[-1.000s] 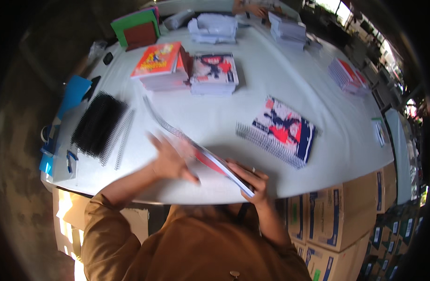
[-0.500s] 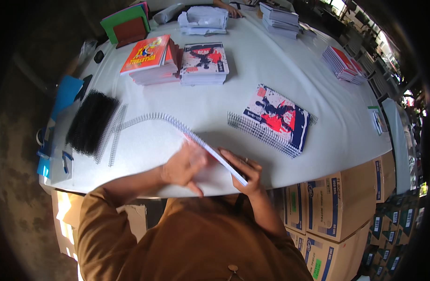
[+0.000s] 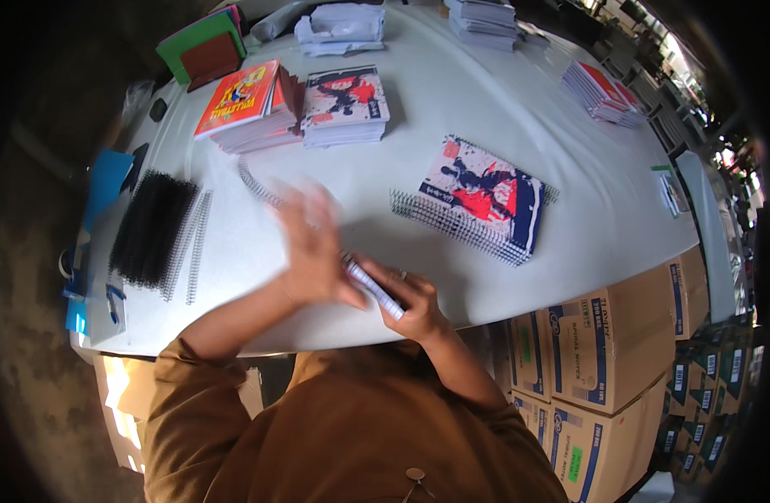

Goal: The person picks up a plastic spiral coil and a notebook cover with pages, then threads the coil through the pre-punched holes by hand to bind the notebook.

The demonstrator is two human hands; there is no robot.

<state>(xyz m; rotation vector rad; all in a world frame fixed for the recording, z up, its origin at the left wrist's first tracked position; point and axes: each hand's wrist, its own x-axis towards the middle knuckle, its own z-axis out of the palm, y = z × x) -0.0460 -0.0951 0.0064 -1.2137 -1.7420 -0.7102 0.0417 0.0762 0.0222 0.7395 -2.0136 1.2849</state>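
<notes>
My right hand (image 3: 414, 303) grips a spiral notebook (image 3: 375, 286), held edge-on above the near side of the table. My left hand (image 3: 308, 243), blurred by motion, has its fingers spread and thumb apart beside the notebook's far end. A long wire coil (image 3: 258, 183) runs out beyond that hand, which hides its middle part. To the right lies a notebook with a white, red and dark blue cover (image 3: 485, 189), with several loose coils (image 3: 460, 225) along its near edge. A bundle of black coils (image 3: 155, 228) and a few clear ones (image 3: 198, 247) lie at the left.
Farther back on the white-covered table (image 3: 452, 92) stand a stack with orange covers (image 3: 241, 96) and another with white-and-red covers (image 3: 345, 101). Red-covered books (image 3: 603, 90) sit at the far right. Below the right edge are cardboard boxes (image 3: 624, 335). A blue pen (image 3: 113, 303) lies near left.
My left hand has swung forward and to the left over the coil. The notebook in my right hand has shifted left and nearer, tilting more steeply. The whole view has shifted slightly.
</notes>
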